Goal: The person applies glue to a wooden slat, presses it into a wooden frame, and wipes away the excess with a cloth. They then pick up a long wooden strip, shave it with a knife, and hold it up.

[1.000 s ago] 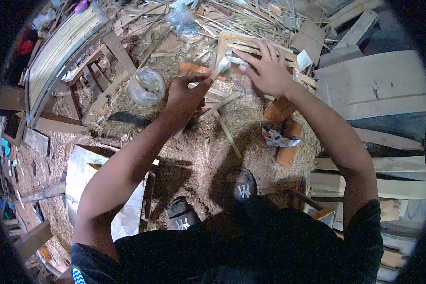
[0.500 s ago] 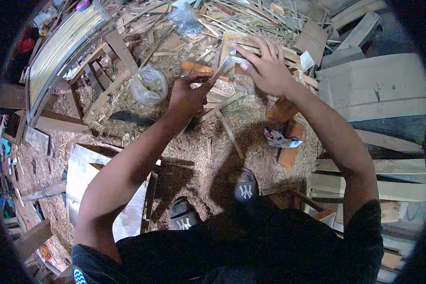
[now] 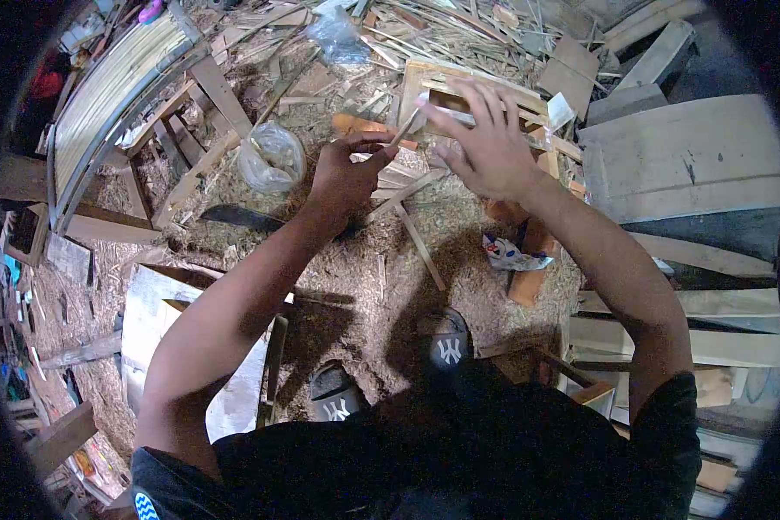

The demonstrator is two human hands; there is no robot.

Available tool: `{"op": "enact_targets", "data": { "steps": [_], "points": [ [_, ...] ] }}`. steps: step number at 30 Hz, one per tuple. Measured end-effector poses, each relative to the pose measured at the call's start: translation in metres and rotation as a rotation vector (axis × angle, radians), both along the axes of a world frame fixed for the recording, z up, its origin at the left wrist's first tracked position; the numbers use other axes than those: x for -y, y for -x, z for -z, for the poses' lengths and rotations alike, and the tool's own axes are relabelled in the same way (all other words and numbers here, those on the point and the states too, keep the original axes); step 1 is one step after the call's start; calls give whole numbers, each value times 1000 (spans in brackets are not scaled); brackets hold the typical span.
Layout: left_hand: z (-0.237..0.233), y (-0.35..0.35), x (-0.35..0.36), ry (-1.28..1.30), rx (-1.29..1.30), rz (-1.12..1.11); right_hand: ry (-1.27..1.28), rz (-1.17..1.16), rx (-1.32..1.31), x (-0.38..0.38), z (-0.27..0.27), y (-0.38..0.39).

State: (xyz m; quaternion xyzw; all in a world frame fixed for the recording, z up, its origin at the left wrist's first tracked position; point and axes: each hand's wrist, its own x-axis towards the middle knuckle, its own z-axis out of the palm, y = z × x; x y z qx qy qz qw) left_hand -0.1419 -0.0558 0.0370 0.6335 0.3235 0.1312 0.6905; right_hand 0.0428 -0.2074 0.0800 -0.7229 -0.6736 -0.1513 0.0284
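Observation:
My left hand (image 3: 347,173) pinches a thin stick (image 3: 404,130) between thumb and forefinger. It slants up and to the right, with a whitish far end near my right fingertips. My right hand (image 3: 494,147) is open, fingers spread over a shallow wooden box (image 3: 413,91) with pale slats; it is slightly blurred and hides part of the box. An orange-brown wood piece (image 3: 355,124) lies just beyond my left hand. Below the hands, thin wood strips (image 3: 420,247) cross on the ground.
Sawdust and offcuts cover the ground. A clear plastic bag (image 3: 271,158) and a dark blade-like piece (image 3: 241,217) lie to the left. A printed wrapper (image 3: 516,253) rests on a reddish wood block (image 3: 529,286). Boards (image 3: 685,160) are stacked at the right.
My right hand has drawn slightly down and its fingers have spread away from the stick's tip. The stick in my left hand has shifted slightly down and left.

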Motion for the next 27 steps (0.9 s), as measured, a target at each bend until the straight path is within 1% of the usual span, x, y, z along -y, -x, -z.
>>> {"op": "enact_targets", "data": {
  "steps": [1,2,4,5,7,8,9,16,18,19,20,22,23,25,27],
  "points": [
    [-1,0,1,0,0,0,37,-39,65,1,-2,2],
    [-1,0,2,6,3,-5,38,-39,65,1,1,0],
    [0,-1,4,11,6,-9,-34,54,54,-3,12,-7],
    [0,-1,4,-2,3,-10,-35,55,55,-5,15,-13],
    [0,-1,4,-16,0,-8,-66,123,-18,-12,17,-24],
    [1,0,5,33,12,-11,-68,125,-19,-13,19,-28],
    [0,1,5,84,25,-16,-51,118,-18,-15,19,-30],
    [-2,6,4,51,79,13,39,123,-7,-19,22,-35],
    [-3,8,4,153,29,-5,74,150,7,-19,18,-42],
    [1,7,4,153,29,-6,109,178,19,-19,17,-45],
    [5,4,4,117,62,-26,110,177,20,-20,19,-46],
    [5,3,4,82,95,-47,-23,110,-41,-20,22,-45],
    [5,4,4,86,85,-47,-22,111,-41,-21,23,-46],
    [5,4,4,89,74,-46,-28,32,-41,-23,27,-48],
    [5,5,4,68,68,-22,-6,63,-51,-29,27,-55]
  ]
}}
